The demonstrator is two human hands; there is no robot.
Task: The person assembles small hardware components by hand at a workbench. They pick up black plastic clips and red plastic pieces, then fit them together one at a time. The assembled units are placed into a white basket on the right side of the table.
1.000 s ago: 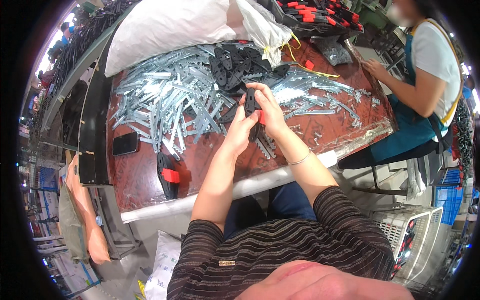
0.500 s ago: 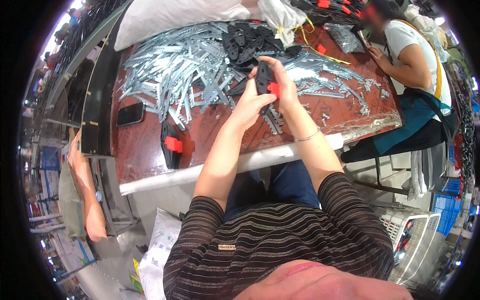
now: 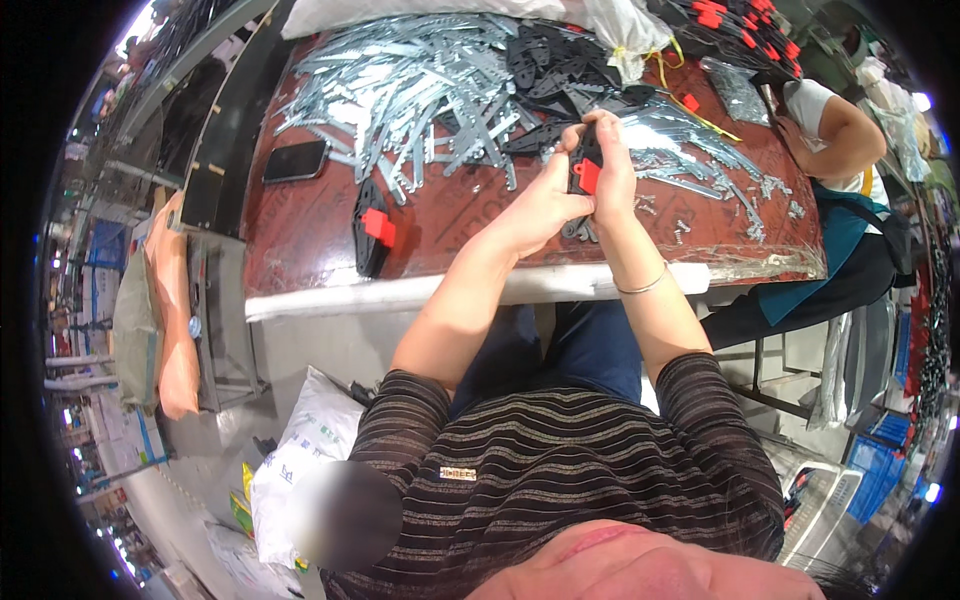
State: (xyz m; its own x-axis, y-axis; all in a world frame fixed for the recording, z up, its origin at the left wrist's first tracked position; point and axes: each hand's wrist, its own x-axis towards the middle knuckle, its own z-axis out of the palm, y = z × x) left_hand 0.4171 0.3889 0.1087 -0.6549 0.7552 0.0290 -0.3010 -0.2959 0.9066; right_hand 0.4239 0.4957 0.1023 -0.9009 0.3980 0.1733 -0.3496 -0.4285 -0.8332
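Note:
Both my hands are pressed around a black plastic part [image 3: 588, 150] with a red block [image 3: 586, 177] on its near end. My left hand [image 3: 545, 207] grips it from the left, thumb at the lower end. My right hand [image 3: 617, 172] closes along its right side, fingers upright and partly hiding it. Just below the hands, a toothed metal strip [image 3: 580, 231] shows in part. To the left on the table lies a similar black part [image 3: 370, 255] with a red block [image 3: 376, 227]. Beyond the hands is a pile of black plastic parts [image 3: 555, 65].
Loose silver metal strips [image 3: 410, 95] cover the back left of the red-brown table [image 3: 310, 235], near a dark phone [image 3: 294, 161]. Small screws [image 3: 768, 195] and a clear bag [image 3: 735, 92] lie at right, beside a co-worker [image 3: 840, 120]. A white padded edge [image 3: 450, 291] runs along the front.
The view has shifted, so the table sits higher and further right in the picture. Both hands still hold the black part, now turned more edge-on between the palms.

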